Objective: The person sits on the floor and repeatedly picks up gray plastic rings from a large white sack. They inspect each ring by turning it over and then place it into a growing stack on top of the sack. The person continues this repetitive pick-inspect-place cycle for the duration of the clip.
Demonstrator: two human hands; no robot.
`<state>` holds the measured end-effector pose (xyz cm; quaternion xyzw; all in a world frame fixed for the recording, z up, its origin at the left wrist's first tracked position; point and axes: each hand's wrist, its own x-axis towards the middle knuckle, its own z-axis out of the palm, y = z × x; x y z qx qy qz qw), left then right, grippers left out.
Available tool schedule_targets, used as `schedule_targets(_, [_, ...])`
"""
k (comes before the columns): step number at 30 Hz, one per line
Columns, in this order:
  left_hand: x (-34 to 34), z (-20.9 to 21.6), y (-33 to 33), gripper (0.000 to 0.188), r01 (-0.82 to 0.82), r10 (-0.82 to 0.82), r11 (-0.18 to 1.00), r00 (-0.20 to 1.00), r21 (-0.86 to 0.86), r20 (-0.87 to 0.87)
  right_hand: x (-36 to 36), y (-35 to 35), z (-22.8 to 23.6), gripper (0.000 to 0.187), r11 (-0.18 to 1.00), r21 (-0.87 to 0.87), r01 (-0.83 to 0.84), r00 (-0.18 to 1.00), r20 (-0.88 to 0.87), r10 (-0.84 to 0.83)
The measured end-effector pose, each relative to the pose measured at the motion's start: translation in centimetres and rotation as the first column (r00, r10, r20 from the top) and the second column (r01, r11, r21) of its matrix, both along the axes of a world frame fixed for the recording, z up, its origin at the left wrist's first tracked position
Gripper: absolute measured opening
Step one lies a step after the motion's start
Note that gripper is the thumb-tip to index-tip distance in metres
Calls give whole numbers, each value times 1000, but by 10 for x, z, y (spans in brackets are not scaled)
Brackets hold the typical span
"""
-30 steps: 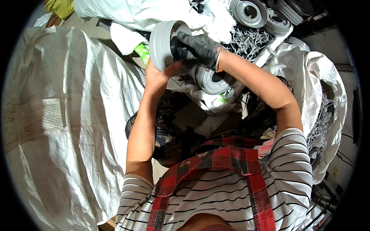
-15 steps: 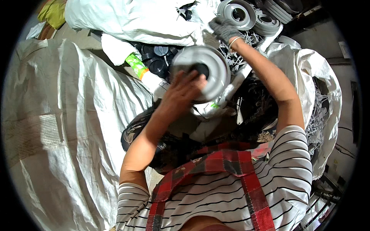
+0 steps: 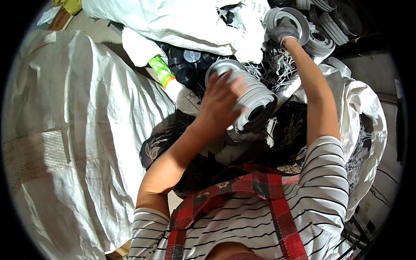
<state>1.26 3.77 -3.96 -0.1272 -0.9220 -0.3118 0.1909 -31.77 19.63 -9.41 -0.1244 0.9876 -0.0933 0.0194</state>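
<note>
Over a tilted stack of grey round plastic rings (image 3: 258,93) in front of my lap, my left hand (image 3: 223,99) is bare, with its fingers spread and blurred by motion. It overlaps the stack's left side; whether it presses on it I cannot tell. My right hand (image 3: 284,30), in a grey glove, reaches into the hollow of another grey plastic ring (image 3: 299,21) at the far right. The gloved fingers are bent at its inner edge, their tips partly hidden. Black round plastic caps (image 3: 186,69) lie just left of the tilted stack.
A large white woven sack (image 3: 95,125) fills the left side, and another white sack (image 3: 173,26) lies across the far side. Whitish plastic scraps (image 3: 279,60) are heaped below my right hand. More grey rings (image 3: 333,26) are stacked at the far right, and an open sack (image 3: 368,99) stands near my right arm.
My right hand has moved right, from beside the far ring into its hollow. The near rings, earlier seen face-on as a disc, now show as a tilted stack. My left hand has shifted slightly right.
</note>
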Motion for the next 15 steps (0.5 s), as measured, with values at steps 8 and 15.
schedule_targets(8, [-13,1,-39,39,-413,180,489,910,768,374,111,-14,114,71,587,-702,-403,858,-67,509])
schedule_targets(15, [5,40,-56,45,-166,-157,136,970,977,187,208,-71,101,67,247,-269,-931,331,-332,883])
